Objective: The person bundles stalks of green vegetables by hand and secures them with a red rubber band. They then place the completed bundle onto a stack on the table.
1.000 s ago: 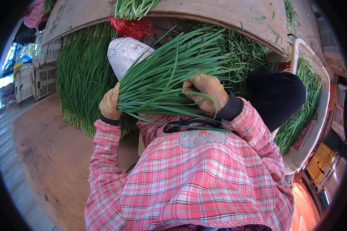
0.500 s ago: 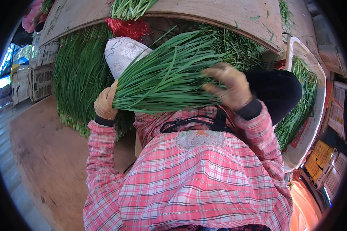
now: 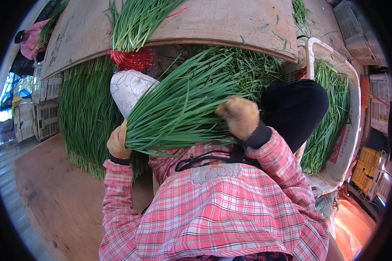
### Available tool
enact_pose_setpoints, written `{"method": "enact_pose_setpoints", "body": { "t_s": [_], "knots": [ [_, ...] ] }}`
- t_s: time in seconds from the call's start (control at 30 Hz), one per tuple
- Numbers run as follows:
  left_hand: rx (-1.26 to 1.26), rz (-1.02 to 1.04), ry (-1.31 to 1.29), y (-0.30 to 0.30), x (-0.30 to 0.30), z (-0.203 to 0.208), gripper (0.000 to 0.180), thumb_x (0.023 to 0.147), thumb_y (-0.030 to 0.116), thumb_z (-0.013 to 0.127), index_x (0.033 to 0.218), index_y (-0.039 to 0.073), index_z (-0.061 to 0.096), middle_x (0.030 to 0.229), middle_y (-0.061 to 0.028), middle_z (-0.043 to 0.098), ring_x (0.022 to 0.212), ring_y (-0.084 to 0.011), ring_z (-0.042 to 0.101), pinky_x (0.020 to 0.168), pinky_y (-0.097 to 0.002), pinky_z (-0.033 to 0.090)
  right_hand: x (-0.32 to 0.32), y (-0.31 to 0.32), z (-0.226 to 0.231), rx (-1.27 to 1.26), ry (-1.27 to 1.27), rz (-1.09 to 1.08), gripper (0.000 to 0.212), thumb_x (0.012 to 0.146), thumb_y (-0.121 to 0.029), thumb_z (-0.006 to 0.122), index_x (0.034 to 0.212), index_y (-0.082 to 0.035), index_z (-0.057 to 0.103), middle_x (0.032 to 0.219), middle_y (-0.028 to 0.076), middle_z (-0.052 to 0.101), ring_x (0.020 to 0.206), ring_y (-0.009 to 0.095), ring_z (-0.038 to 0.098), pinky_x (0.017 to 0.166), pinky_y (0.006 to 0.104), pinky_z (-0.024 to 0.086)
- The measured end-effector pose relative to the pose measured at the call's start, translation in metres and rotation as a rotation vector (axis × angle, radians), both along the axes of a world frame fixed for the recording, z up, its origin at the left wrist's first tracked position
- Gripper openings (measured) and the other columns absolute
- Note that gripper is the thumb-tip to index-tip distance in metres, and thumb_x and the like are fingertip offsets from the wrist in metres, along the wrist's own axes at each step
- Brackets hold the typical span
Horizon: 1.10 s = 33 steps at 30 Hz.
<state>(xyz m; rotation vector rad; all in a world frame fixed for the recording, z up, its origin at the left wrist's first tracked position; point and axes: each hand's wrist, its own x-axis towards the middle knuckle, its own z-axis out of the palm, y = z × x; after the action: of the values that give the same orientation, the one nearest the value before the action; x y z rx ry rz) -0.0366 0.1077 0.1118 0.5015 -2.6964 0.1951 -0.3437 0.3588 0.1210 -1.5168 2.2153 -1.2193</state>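
A thick bunch of garlic chives [image 3: 178, 104] lies across my lap, its long green leaves fanning out to the right. My gloved left hand [image 3: 119, 141] is closed round the gathered end of the bunch. At the leaf tips is my gloved right hand [image 3: 241, 115], slightly blurred, with its fingers curled together on some of the outer leaves. The stem ends inside my left hand are hidden. A white patterned cloth [image 3: 133, 89] covers my left knee, beyond the bunch.
A wooden board [image 3: 222, 26] ahead carries a tied bunch of chives [image 3: 139, 24]; red ties [image 3: 133, 59] hang below. Stacked chives [image 3: 87, 117] stand left, loose leaves [image 3: 257, 71] lie ahead. A white crate [image 3: 355, 104] of leaves is right. Another person [image 3: 30, 43] is far left.
My right hand has moved left along the leaves, and its spread fingers have closed. My left hand keeps its hold on the bunch. The view has shifted, showing more of the board.
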Motion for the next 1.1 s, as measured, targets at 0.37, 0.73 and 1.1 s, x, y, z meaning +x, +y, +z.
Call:
{"method": "enact_pose_setpoints", "body": {
  "t_s": [0.37, 0.73, 1.1],
  "knots": [
    [0.146, 0.069, 0.023, 0.001, 0.002, -0.004, 0.043, 0.077, 0.020, 0.065, 0.117, 0.005, 0.059, 0.089, -0.0094, 0.065, 0.075, -0.0280, 0.063, 0.063, -0.0363, 0.051, -0.056, -0.015, -0.011, 0.149, 0.139, -0.109, 0.016, 0.082, -0.015, 0.062, 0.096, -0.008, 0.063, 0.099, 0.013, 0.063, 0.086, 0.031, 0.062, 0.070, 0.0388, 0.050],
    [0.837, 0.070, 0.114, 0.002, -0.006, 0.030, 0.045, 0.081, 0.005, 0.061, 0.125, 0.001, 0.052, 0.105, -0.0101, 0.065, 0.094, -0.0200, 0.063, 0.081, -0.0307, 0.049, -0.090, 0.005, -0.004, -0.242, -0.764, -0.425, 0.017, 0.090, -0.013, 0.059, 0.095, 0.002, 0.065, 0.075, 0.000, 0.061, 0.066, 0.006, 0.050, 0.060, 0.0207, 0.040],
    [1.349, 0.352, -0.110, -0.027, 0.005, 0.054, 0.020, 0.072, 0.000, 0.070, 0.090, -0.001, 0.061, 0.073, -0.0058, 0.064, 0.054, -0.0114, 0.055, 0.048, -0.0262, 0.043, -0.039, 0.018, 0.006, 0.121, -0.606, 0.264, 0.017, 0.082, 0.000, 0.063, 0.098, 0.001, 0.067, 0.091, 0.012, 0.068, 0.082, 0.019, 0.064, 0.075, 0.0283, 0.051]
  ]
}}
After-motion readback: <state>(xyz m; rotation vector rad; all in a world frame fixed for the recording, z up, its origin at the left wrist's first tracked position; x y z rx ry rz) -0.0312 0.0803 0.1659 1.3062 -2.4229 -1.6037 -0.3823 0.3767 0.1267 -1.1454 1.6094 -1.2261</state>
